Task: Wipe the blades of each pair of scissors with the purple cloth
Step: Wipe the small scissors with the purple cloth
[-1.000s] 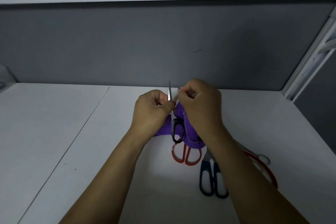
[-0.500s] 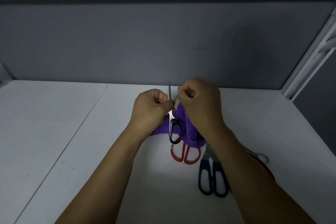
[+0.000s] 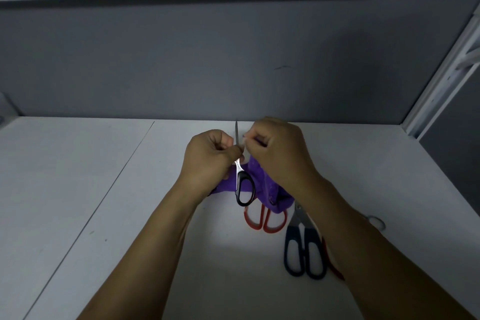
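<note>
My left hand point(image 3: 207, 158) grips small black-handled scissors point(image 3: 243, 187), held upright above the white table, one thin blade tip pointing up between my hands. My right hand point(image 3: 280, 151) pinches the purple cloth point(image 3: 262, 184) against the blades; the cloth hangs down below both hands. Red-handled scissors point(image 3: 265, 221) lie on the table under the cloth, blades hidden. Dark-blue-handled scissors point(image 3: 304, 252) lie to their right. Another red-handled pair point(image 3: 333, 265) shows partly under my right forearm.
A white table point(image 3: 104, 190) with a seam line on the left meets a grey back wall. A white shelf runs overhead. A white frame post point(image 3: 441, 81) slants at the right. A small clear ring-like object point(image 3: 376, 222) lies beside my right forearm.
The black-handled scissors have slid slightly lower in my left hand, showing more of the shank above the handle loop. Both hands stay close together at the blades.
</note>
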